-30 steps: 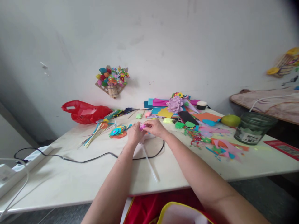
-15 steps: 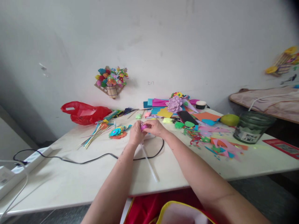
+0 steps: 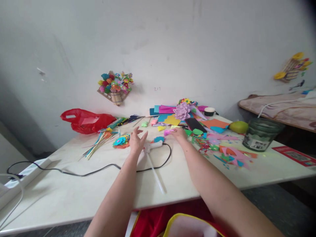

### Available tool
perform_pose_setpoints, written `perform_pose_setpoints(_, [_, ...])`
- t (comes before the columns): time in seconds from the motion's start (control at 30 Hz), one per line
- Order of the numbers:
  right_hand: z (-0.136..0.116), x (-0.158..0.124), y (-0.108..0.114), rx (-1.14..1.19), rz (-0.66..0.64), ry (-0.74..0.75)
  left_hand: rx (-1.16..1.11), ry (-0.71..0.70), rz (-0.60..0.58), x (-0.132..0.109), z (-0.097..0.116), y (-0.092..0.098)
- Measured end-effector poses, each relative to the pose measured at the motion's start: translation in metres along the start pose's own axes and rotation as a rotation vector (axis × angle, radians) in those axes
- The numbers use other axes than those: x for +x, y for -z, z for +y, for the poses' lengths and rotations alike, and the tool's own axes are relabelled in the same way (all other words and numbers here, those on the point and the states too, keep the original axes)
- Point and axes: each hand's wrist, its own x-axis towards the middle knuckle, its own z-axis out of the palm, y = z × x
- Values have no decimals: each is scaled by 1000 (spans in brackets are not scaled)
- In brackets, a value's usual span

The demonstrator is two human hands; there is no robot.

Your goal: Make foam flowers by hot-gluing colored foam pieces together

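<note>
1. Left hand [image 3: 137, 141]: fingers spread wide apart, with the white glue gun [image 3: 156, 144] near them.
2. Right hand [image 3: 180, 135]: fingers pinched on a little pink thing [image 3: 168, 132], which pokes past their tips.

wall [image 3: 187, 62]: number "217" [image 3: 157, 89] | jar label [image 3: 258, 144]: print unreadable | red card [image 3: 277, 150]: QR code [image 3: 293, 155]

Red garment [image 3: 150, 223] with yellow-edged pale panel [image 3: 190, 227]
</note>
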Motion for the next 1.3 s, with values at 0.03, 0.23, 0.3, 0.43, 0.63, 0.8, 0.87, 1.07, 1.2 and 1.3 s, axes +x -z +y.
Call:
perform_pose_setpoints(0.03, [1,-1,1,-53,-5,-6,6,30,-9,0,-1,0])
perform_pose_setpoints(0.23, [-10,-8,9,-248,-15,-9,27,105,-95,0,0,0])
perform_pose_setpoints(0.3, [-13,-9,12,-253,-10,-27,48,90,-120,0,1,1])
perform_pose_setpoints(0.43, [-14,-9,12,-260,-4,-44,102,-14,-196,-3,4,2])
perform_pose_setpoints(0.63, [-12,-9,6,-241,8,-35,195,-263,-356,-5,7,-3])
perform_pose_setpoints(0.8, [-14,-10,5,-231,25,-17,206,-387,-498,-5,11,-3])
perform_pose_setpoints(0.87, [-13,-9,6,-126,22,-8,222,-400,-535,-7,13,-3])
perform_pose_setpoints(1.07, [-5,0,8,296,-175,-131,251,-401,-558,-8,20,-1])
perform_pose_setpoints(1.2, [-4,0,10,311,-213,-145,229,-425,-584,-7,18,-1])
perform_pose_setpoints(1.3, [-5,-2,13,321,-235,-145,210,-458,-588,-6,14,-1])
